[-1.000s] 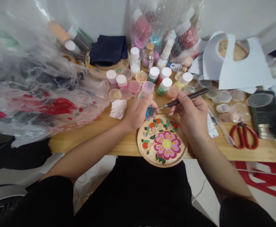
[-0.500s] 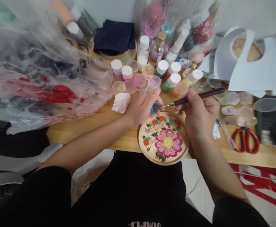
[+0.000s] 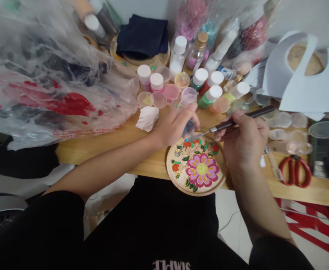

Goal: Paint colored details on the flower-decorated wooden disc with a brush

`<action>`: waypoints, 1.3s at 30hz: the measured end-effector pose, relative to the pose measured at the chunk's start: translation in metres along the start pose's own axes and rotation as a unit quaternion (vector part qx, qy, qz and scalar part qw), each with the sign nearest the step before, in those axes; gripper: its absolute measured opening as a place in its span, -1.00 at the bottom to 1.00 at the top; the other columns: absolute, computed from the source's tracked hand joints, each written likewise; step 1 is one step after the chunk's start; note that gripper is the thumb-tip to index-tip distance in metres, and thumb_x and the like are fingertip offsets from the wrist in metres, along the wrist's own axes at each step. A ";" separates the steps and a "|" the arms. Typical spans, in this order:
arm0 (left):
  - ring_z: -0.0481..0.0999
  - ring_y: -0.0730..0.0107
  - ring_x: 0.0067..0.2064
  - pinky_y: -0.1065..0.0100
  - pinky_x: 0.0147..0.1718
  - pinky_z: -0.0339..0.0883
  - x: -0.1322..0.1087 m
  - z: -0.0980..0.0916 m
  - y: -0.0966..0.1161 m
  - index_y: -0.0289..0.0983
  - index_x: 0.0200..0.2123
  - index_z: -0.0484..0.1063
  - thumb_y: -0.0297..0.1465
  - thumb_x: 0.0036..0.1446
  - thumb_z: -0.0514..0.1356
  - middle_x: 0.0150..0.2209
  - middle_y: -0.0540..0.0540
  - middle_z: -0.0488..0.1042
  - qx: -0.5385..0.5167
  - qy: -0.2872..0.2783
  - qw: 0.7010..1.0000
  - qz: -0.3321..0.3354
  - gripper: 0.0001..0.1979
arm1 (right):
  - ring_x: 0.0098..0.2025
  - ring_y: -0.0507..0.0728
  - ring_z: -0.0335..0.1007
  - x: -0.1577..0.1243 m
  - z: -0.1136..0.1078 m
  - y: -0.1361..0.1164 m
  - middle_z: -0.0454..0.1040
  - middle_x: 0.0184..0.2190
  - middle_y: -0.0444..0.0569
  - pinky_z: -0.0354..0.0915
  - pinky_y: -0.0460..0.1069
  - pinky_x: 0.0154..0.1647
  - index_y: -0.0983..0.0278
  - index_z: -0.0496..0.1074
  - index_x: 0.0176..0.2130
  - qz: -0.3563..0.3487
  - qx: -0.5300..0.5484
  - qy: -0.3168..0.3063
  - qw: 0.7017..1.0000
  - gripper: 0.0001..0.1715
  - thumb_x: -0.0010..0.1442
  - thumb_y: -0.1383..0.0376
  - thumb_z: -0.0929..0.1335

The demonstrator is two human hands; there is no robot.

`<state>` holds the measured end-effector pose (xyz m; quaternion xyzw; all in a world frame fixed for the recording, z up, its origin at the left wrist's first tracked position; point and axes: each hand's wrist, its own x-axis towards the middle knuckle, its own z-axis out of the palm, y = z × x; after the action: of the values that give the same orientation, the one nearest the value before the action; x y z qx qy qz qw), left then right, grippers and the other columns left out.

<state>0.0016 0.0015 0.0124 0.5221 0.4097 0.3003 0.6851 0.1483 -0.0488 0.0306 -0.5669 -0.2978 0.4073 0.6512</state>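
Note:
A round wooden plaque (image 3: 178, 183) lies over the table's front edge, painted with a pink flower, orange fruits and green leaves in gold outlines. Just past its far rim my left hand (image 3: 178, 123) is closed around a small clear cup (image 3: 188, 128) with blue paint inside. My right hand (image 3: 245, 138) grips a dark-handled tool (image 3: 243, 118) with a thin metal tip, held like a pen. That tip is over the upper part of the plaque, near the orange fruits, with a bit of blue by it. Whether it touches the surface I cannot tell.
Several white-capped paint bottles (image 3: 210, 96) and small open cups (image 3: 171, 92) stand behind my hands. A crumpled tissue (image 3: 147, 119) lies left. Plastic bags (image 3: 68, 101) cover the left side. Red-handled pliers (image 3: 295, 171) and a dark phone (image 3: 326, 153) lie right.
The tool's tip has moved from the blue cup down to the plaque's upper part. My left hand still holds the cup by the rim. The view has shifted slightly.

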 end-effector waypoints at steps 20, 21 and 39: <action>0.40 0.50 -0.48 0.38 -0.39 0.26 0.001 0.002 -0.007 -0.31 -0.65 0.44 -0.34 0.53 -0.06 -0.59 -0.04 0.42 -0.036 -0.009 0.994 0.102 -0.35 | -0.75 -0.01 0.33 -0.013 -0.009 0.011 0.47 -0.70 -0.23 0.21 -0.12 -0.77 0.22 0.55 -0.51 -0.050 -0.126 -0.156 0.978 -0.75 0.21 0.38 0.46; 0.41 0.50 -0.49 0.38 -0.39 0.27 0.001 0.003 -0.006 -0.31 -0.65 0.43 -0.32 0.52 -0.03 -0.59 -0.03 0.42 -0.034 0.002 0.995 0.090 -0.36 | -0.75 -0.01 0.34 -0.013 -0.009 0.012 0.48 -0.70 -0.23 0.21 -0.12 -0.76 0.23 0.55 -0.51 -0.052 -0.130 -0.157 0.978 -0.75 0.21 0.38 0.46; 0.35 0.50 -0.55 0.36 -0.44 0.27 -0.001 0.004 -0.007 -0.31 -0.64 0.42 -0.07 0.49 0.00 -0.62 -0.03 0.37 -0.031 0.011 0.997 0.075 -0.31 | -0.74 0.00 0.36 -0.016 -0.006 0.008 0.49 -0.69 -0.19 0.25 -0.14 -0.75 0.26 0.55 -0.51 -0.059 -0.161 -0.143 0.975 -0.77 0.18 0.42 0.45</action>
<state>0.0044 -0.0025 0.0067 0.5261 0.3675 0.3695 0.6721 0.1447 -0.0654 0.0230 -0.5814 -0.4826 0.3915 0.5252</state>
